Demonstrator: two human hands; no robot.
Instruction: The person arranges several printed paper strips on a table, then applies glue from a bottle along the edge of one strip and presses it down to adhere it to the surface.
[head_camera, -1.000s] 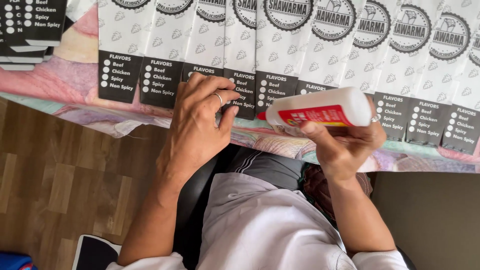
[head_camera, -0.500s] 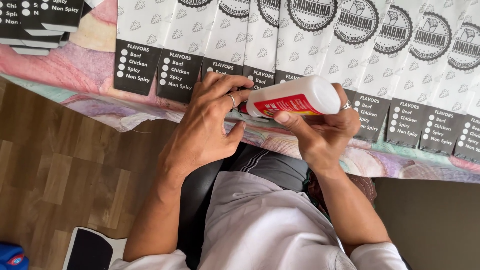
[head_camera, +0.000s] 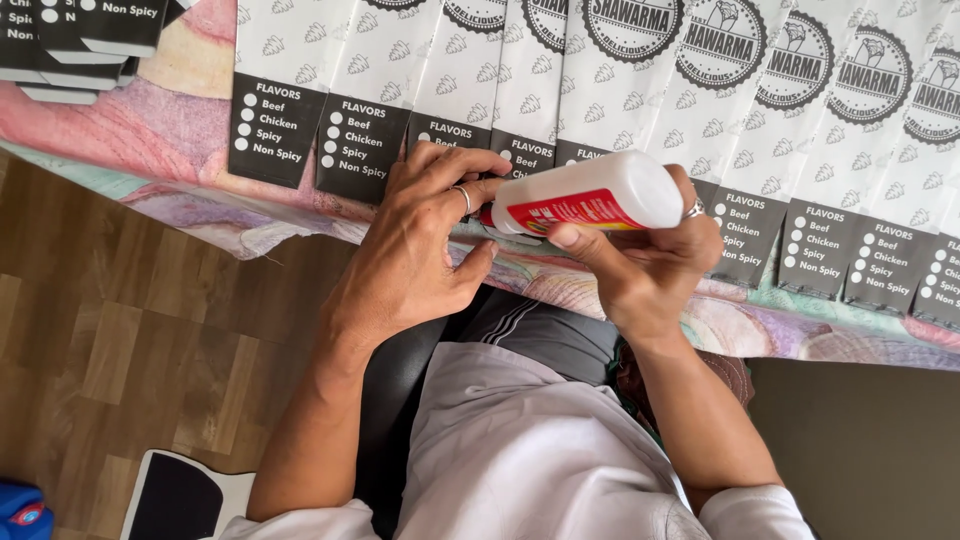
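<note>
My right hand is clamping a white glue bottle with a red label, fingers wrapped over its body and thumb pressing along its underside. I am holding the bottle nearly level over the near edge of the table, its nozzle pointing toward my left hand. My left hand is lying spread, palm down, gripping nothing; its fingertips are pressing on the dark lower flap of one paper sleeve, right beside the nozzle. A ring is showing on each hand. The sleeves, white with black flaps and round emblems, are overlapping in a row along the near edge, over a patterned pink cloth. More sleeves are stacking at the far left corner.
</note>
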